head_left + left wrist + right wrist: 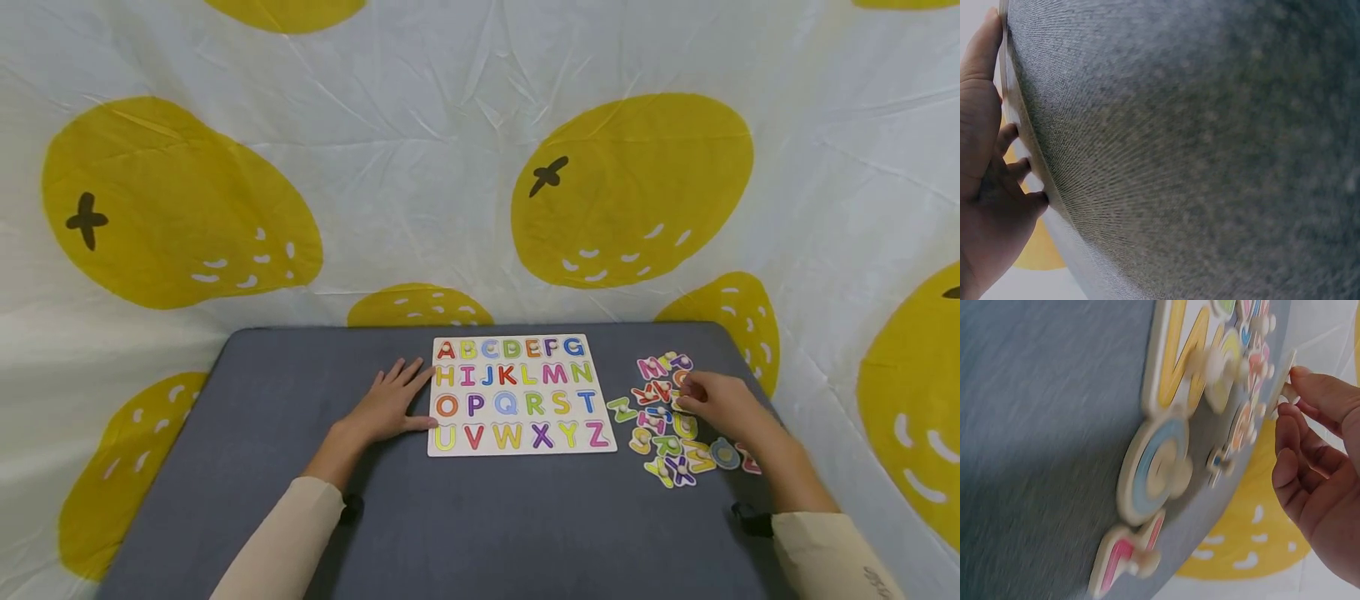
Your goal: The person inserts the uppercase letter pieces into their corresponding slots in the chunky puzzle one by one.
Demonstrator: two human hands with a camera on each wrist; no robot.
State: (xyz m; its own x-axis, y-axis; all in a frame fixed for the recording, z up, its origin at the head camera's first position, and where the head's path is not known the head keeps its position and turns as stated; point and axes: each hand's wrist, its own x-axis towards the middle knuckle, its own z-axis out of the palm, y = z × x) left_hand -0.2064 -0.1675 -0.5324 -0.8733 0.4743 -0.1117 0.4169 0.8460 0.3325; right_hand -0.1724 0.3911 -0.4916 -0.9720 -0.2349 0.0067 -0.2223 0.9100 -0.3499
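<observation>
A white alphabet puzzle board (493, 423) with coloured letters lies on the grey table. My left hand (386, 406) rests at its left side, fingers spread, with thumb and a fingertip at the board's edge; in the left wrist view this hand (991, 169) shows beside the tabletop. To the right of the board, my right hand (722, 407) is over a group of loose letter pieces. Its thumb and finger pinch the knob of a wooden letter piece (1284, 378), seen edge-on and raised off the others; its letter is hidden.
Loose knobbed pieces lie close together, some overlapping, including a green N (621, 409), a yellow W (698, 457), a blue round piece (724, 453) and a pink piece (748, 459). Behind the table hangs a white curtain (435, 192) with yellow fruit prints.
</observation>
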